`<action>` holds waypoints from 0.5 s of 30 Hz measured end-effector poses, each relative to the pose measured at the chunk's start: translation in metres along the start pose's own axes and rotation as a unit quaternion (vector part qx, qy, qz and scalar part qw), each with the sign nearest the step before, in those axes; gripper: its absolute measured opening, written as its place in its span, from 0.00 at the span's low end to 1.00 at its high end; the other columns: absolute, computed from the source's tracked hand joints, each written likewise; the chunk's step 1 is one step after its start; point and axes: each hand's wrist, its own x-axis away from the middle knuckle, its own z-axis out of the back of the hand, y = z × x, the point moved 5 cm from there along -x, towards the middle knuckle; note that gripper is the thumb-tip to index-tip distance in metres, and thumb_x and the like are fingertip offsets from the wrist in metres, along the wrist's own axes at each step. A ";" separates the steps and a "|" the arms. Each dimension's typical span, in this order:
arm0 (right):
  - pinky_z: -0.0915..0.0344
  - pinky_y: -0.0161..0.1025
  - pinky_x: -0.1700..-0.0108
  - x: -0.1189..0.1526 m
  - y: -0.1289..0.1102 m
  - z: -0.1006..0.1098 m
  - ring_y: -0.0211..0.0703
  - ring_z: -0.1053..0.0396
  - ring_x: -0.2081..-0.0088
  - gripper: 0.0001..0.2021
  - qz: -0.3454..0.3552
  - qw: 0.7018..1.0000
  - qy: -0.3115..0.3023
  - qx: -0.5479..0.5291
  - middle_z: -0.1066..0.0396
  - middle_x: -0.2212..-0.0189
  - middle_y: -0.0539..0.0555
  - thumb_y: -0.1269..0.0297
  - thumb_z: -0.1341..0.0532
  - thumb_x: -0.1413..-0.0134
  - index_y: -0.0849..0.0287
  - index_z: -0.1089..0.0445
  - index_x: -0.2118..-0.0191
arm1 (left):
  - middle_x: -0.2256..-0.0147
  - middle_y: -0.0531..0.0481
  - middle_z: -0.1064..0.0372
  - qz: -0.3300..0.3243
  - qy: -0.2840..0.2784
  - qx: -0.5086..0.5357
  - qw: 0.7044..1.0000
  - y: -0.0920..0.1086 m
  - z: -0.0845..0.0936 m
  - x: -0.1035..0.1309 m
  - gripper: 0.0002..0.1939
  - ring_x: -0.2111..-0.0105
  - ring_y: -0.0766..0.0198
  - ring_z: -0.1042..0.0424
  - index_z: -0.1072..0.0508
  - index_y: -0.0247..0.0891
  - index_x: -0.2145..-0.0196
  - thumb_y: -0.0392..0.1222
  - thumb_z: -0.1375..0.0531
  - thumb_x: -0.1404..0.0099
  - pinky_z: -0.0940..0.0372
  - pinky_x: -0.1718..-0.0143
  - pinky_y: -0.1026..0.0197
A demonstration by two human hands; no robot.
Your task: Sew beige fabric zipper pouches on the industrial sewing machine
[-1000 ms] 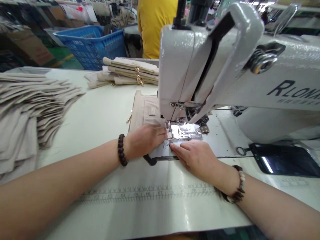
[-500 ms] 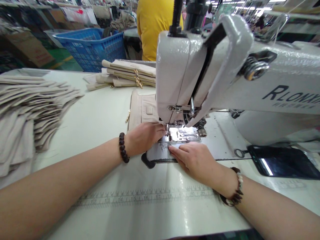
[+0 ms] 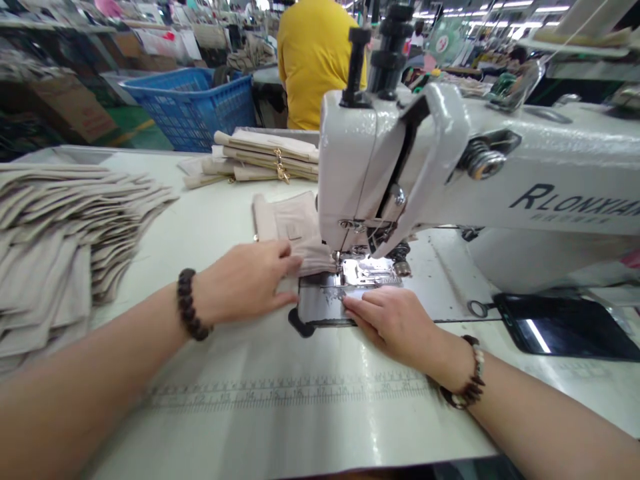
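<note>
A beige fabric piece [image 3: 285, 223] with a small rectangular patch lies left of the sewing machine [image 3: 410, 173], its near right corner at the needle area. My left hand [image 3: 247, 280], fingers apart, is at the near left side of the fabric, thumb pointing right. Its fingertips are near or on the cloth; whether they touch is unclear. My right hand [image 3: 395, 323] rests on the metal plate [image 3: 320, 303] just in front of the presser foot, fingers extended and close together, with nothing in it.
Stacked beige pieces [image 3: 60, 233] cover the table's left side. Folded pieces with gold clasps [image 3: 273, 157] lie behind the fabric. A phone [image 3: 565, 325] is at the right. Beyond the table are a blue basket [image 3: 195, 107] and a person in yellow [image 3: 320, 67].
My left hand has moved left, away from the needle area, and its fingers have spread. The fabric has turned and wrinkled. My right hand has barely moved.
</note>
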 end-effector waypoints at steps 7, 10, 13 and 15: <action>0.49 0.37 0.73 0.008 -0.016 0.020 0.39 0.44 0.75 0.25 0.089 0.994 0.055 -0.022 0.38 0.79 0.52 0.44 0.52 0.46 0.64 0.32 0.68 | 0.63 0.41 0.30 -0.081 0.036 -0.054 0.995 0.097 0.005 0.042 0.16 0.66 0.59 0.32 0.33 0.27 0.58 0.27 0.50 0.44 0.36 0.64 0.59; 0.45 0.39 0.70 0.012 -0.029 0.025 0.42 0.41 0.70 0.27 0.134 0.989 0.058 -0.001 0.35 0.73 0.55 0.41 0.50 0.51 0.65 0.34 0.66 | 0.65 0.42 0.30 -0.104 0.089 -0.003 0.991 0.099 0.009 0.038 0.14 0.66 0.61 0.32 0.34 0.26 0.59 0.26 0.54 0.40 0.36 0.62 0.60; 0.43 0.38 0.68 0.016 -0.037 0.029 0.41 0.39 0.68 0.11 0.154 0.983 0.084 0.054 0.34 0.70 0.55 0.61 0.46 0.44 0.66 0.35 0.64 | 0.66 0.42 0.30 -0.098 0.105 0.030 0.989 0.091 0.015 0.033 0.13 0.67 0.60 0.31 0.34 0.27 0.60 0.28 0.55 0.37 0.34 0.63 0.60; 0.43 0.37 0.69 0.019 -0.041 0.032 0.39 0.39 0.70 0.05 0.173 0.974 0.121 0.082 0.34 0.72 0.54 0.73 0.47 0.45 0.66 0.35 0.66 | 0.64 0.40 0.31 -0.068 0.096 0.003 0.993 0.088 0.014 0.031 0.13 0.65 0.57 0.31 0.34 0.26 0.59 0.31 0.55 0.37 0.34 0.63 0.56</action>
